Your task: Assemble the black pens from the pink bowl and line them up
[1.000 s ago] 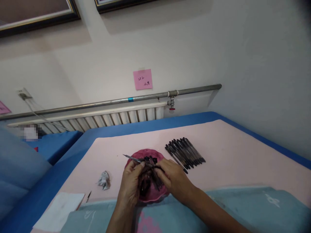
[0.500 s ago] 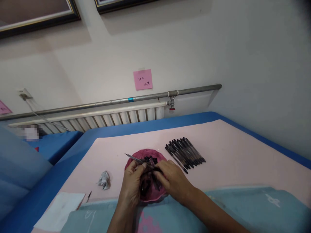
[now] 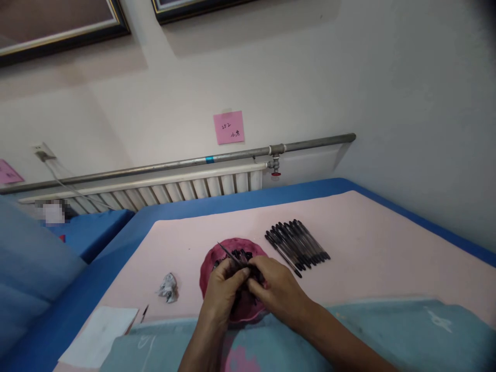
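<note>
Clutter first: row of black pens (image 3: 297, 244) lies side by side on the pink mat (image 3: 372, 243), right of the red dish (image 3: 211, 266) and apart from it. Crumpled foil scrap (image 3: 169, 287) sits on the mat left of the dish, white paper sheet (image 3: 98, 336) near the bottom-left corner with a thin dark stick (image 3: 144, 312) just beside it. Teal cloth (image 3: 387, 330) covers the near edge under both forearms. Radiator (image 3: 166, 188) and steel pipe (image 3: 194, 161) run along the wall behind, pink note (image 3: 229, 127) stuck above them.

Both hands meet over the dish and hide most of the black pen parts (image 3: 243, 254) piled in it. Left hand (image 3: 222, 289) has fingers pinched closed on a thin pen refill (image 3: 229, 253), tip pointing up-left over the dish. Right hand (image 3: 277, 289) has fingertips closed against the same spot; what exactly it grips is hidden.
</note>
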`<state>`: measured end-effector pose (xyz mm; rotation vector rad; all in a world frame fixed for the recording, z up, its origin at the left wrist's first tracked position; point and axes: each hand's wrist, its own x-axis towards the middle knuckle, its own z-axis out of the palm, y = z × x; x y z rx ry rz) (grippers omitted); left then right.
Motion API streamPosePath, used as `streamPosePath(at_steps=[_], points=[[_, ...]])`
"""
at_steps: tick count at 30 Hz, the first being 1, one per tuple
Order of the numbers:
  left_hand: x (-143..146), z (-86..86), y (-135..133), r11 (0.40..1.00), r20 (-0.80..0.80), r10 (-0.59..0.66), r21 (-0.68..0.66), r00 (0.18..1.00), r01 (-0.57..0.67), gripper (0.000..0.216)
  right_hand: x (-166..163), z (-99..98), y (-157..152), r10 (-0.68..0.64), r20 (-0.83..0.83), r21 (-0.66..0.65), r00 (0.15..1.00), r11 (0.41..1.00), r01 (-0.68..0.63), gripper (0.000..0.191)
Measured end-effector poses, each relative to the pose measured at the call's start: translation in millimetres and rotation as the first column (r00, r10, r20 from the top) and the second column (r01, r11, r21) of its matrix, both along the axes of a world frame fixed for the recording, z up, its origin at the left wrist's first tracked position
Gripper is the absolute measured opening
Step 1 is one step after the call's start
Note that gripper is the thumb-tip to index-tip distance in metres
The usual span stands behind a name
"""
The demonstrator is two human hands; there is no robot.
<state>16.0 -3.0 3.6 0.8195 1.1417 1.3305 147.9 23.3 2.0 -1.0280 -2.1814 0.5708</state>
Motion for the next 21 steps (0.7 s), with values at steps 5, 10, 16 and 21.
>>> streamPosePath(at_steps=[5, 10, 16, 21], points=[[-9, -0.1, 0, 0.999, -0.148, -0.021, 0.039, 0.989, 0.027, 0.024, 1, -1.8, 3, -0.006, -0.05, -0.1, 0.999, 0.995, 0.001, 0.012], [-41, 1.0, 3, 0.957, -0.239, 0.29, 0.08, 0.927, -0.279, 0.03, 5, -3.8, 11, -0.082, -0.12, -0.155, 0.989, 0.986, 0.063, 0.017], [-68, -5.3, 6, 0.914, -0.485, 0.395, 0.122, 0.78, -0.387, 0.029, 8, -2.2, 13, -0.074, -0.141, -0.132, 0.987, 0.99, 0.055, 0.017], [-68, -1.9, 3, 0.927, -0.76, 0.325, 0.137, 0.563, -0.349, 0.02, 8, -3.1, 13, -0.076, -0.148, -0.133, 0.986, 0.989, 0.056, 0.018]])
